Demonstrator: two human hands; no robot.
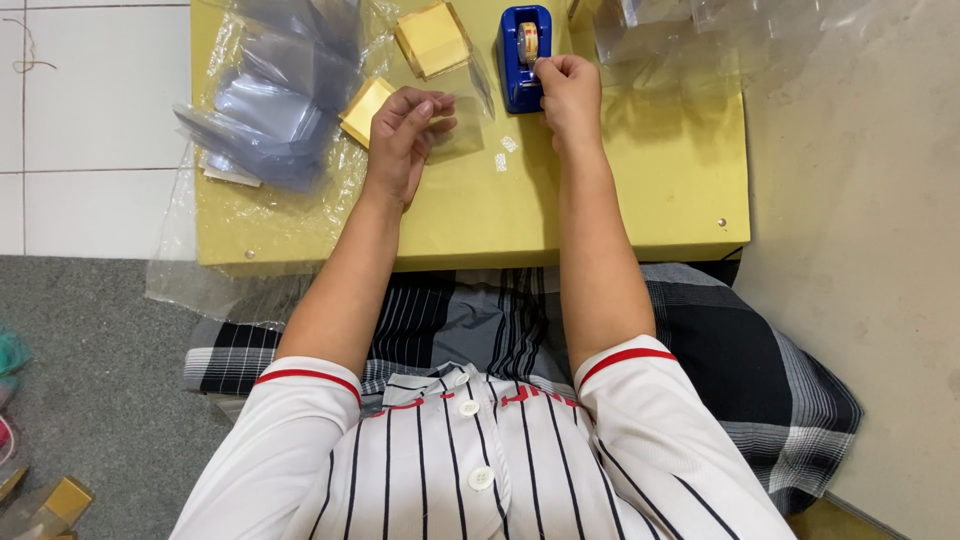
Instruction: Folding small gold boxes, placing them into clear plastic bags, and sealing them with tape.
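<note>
My left hand rests on the yellow table, its fingers curled on a clear plastic sleeve with a small gold box at its left end. My right hand is at the blue tape dispenser, thumb and fingers pinching the tape end beside the roll. A second gold box in clear wrap lies just behind my left hand.
A heap of clear plastic bags covers the table's left part and hangs over its edge. More clear bags lie at the back right. Small tape scraps sit between my hands. Gold boxes lie on the grey floor at lower left.
</note>
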